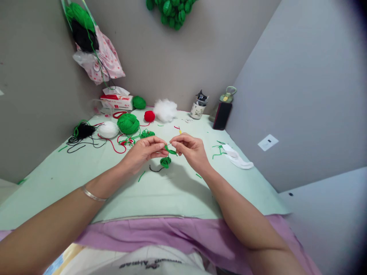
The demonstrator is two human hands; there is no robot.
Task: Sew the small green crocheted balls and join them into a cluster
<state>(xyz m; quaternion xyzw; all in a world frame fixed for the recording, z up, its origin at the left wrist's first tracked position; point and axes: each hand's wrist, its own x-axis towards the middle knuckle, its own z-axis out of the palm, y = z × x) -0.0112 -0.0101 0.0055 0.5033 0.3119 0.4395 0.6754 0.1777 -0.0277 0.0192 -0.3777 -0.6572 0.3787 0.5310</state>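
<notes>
Above the middle of the table, my left hand (148,149) pinches a small green crochet piece (171,151) between thumb and fingers. A rounded green crocheted bit (165,162) hangs just below it, with a black yarn tail (156,169) beside it. Close by on the right, my right hand (190,149) is closed on a thin crochet hook, whose yellow part (180,132) shows behind the fingers. The hook's thin shaft reaches toward the green piece; its tip is too small to make out.
Behind my hands lie a green yarn ball (128,123), a white yarn ball (108,130), a red ball (149,116), black yarn (83,131) and white stuffing (165,110). Farther right stand a jar (198,109), a phone (222,115) and a bottle (228,95). A tissue box (117,102) sits back left.
</notes>
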